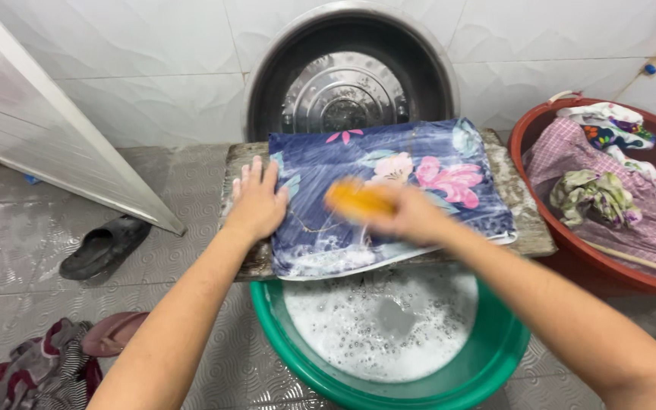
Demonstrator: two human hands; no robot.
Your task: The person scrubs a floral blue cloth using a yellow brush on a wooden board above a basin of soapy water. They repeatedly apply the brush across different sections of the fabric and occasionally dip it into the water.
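Head view: floral cloth [389, 190] lying on a wet board [525, 220] over a green basin [495, 357].
Left hand [256, 201] is pressing flat, fingers together, pinning the cloth; right hand [411, 216] is gripping an orange brush [357, 199], blurred, finger detail unclear.

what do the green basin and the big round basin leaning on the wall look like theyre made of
Round green basin: likely plastic, going by its smooth, evenly coloured, softly glossy rim. Large round silver basin: metal, probably steel or aluminium, with bright mirror-like reflections and stamped concentric rings on its base.
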